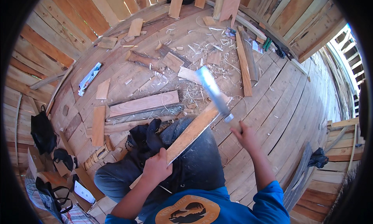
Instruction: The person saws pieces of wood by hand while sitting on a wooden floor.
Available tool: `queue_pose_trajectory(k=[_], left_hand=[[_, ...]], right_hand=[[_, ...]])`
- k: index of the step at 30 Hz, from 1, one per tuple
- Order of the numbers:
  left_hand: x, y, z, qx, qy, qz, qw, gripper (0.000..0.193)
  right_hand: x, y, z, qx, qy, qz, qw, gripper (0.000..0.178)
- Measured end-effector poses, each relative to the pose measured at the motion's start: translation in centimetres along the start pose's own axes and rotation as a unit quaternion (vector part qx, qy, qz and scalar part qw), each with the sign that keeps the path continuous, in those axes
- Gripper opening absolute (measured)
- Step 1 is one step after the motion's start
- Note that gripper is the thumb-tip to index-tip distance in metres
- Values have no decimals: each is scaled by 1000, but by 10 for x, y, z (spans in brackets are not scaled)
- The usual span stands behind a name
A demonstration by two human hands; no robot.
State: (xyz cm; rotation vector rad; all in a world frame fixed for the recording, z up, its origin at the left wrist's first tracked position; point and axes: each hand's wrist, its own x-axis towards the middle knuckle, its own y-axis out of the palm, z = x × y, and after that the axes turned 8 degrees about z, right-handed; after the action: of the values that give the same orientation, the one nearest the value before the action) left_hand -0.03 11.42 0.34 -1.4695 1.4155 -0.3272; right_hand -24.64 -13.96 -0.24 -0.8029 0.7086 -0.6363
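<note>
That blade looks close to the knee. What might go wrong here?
1. The right hand swings a wide blade at the end of a wooden strip that lies across the lap; a glancing cut might reach the dark trousers.
2. The left hand grips the same strip lower down, so a slip along the wood could run toward it.
3. Shavings and offcuts litter the plank floor, which may make footing poor.

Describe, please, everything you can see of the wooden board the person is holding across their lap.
The wooden board is a long, narrow strip of pale, orange-tan wood with straight edges. It lies slanted across the person's dark trousers, rising toward the upper right. The left hand grips its lower part. At its upper end, the blade of a flat saw, held in the right hand, meets it.
</note>
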Motion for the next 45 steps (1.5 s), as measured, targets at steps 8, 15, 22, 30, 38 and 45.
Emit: queue_pose_trajectory(k=[8,15,22,30,38,45], left_hand=[[2,-6,3,-24,-1,21,999,36],[3,-14,4,-68,-5,44,997,40],[4,-22,3,-101,-23,79,991,39],[6,-24,3,-131,-31,102,986,43],[6,-17,9,-135,-15,74,988,45],[8,-16,8,-178,-24,98,979,38]], right_hand=[[-5,32,-8,-40,-74,14,996,49],[20,13,-18,18,4,-77,997,48],[8,16,9,2,-56,59,997,49],[-4,31,31,-11,-112,71,991,50],[17,18,10,59,-13,-16,998,47],[-29,45,61,-1,-140,82,987,36]])
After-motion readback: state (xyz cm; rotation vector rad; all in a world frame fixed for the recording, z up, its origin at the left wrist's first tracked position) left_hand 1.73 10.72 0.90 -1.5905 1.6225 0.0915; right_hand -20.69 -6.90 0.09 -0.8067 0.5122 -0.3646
